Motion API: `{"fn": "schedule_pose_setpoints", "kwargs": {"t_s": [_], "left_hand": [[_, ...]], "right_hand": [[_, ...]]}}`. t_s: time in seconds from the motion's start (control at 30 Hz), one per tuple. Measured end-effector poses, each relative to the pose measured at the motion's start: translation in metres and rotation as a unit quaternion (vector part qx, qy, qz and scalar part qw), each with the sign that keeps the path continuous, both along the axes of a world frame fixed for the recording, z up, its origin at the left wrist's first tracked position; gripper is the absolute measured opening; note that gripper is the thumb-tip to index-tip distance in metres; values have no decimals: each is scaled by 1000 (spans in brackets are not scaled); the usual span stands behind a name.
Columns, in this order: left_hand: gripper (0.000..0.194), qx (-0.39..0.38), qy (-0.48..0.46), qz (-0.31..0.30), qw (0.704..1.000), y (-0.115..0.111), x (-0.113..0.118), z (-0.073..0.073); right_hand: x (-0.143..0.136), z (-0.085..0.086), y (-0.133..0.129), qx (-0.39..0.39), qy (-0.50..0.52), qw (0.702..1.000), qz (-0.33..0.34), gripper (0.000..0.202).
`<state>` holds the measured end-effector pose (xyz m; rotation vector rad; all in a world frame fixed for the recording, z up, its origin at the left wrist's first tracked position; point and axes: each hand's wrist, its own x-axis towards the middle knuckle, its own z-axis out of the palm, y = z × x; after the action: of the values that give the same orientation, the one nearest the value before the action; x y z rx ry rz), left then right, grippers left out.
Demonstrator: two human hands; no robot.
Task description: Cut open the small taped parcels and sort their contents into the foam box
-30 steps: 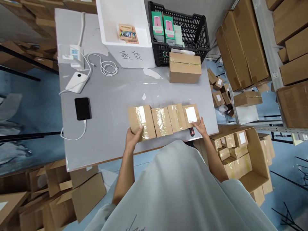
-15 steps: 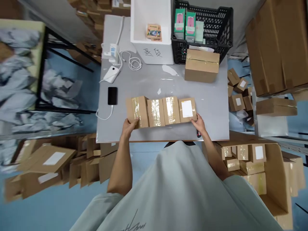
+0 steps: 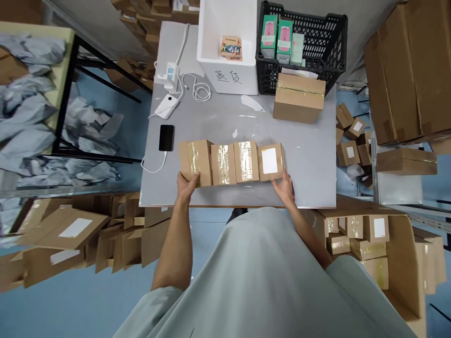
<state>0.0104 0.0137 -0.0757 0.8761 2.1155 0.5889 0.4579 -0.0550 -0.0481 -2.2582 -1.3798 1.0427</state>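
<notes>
Grey desk (image 3: 211, 124) carries four boxes (image 3: 228, 164) in one row, near its front edge. The left hand (image 3: 186, 187) holds the left box (image 3: 194, 163), its thumb on top; the right hand (image 3: 283, 188) holds the labelled box (image 3: 270, 162) by its near right corner. A phone (image 3: 167, 137) lies left of the row

- Grey-topped table (image 3: 218, 112), its near edge trimmed in brown, its far edge toward a plain grey wall (image 3: 361, 19).
- Blue floor (image 3: 70, 310), showing past the table's left, right and near edges.
- Cream-topped bench (image 3: 60, 89) on a black frame, apart from the table's left edge.
- Pale shelving (image 3: 401, 190), standing beyond the right edge.
- Fairly even light, leaving small glints on the table.
</notes>
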Motion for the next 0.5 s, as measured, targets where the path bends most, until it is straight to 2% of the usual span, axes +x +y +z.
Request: {"fn": "schedule_pose_setpoints", "kwargs": {"t_s": [0.13,0.23,0.27,0.33,0.43,0.5], "left_hand": [[84,0,10,-14,1000,-3,-3,-4],[86,-1,6,-19,1000,-6,-6,-6],[86,1,-4,-20,1000,-8,-8,-6],[84,11,-44,-25,999,-11,-10,-5],[84,20,-125,-28,992,-16,-14,0],[86,22,-177,-34,983,-18,-18,3]], "right_hand": [[-42,20,-4,24,-33,997,60,67],[-75,24,-5,17,-13,994,104,57],[-80,23,-4,22,-21,995,94,57],[-79,19,-1,39,-70,997,21,62],[-59,14,8,37,-140,982,-125,98],[-49,10,15,21,-121,982,-142,115]]}}
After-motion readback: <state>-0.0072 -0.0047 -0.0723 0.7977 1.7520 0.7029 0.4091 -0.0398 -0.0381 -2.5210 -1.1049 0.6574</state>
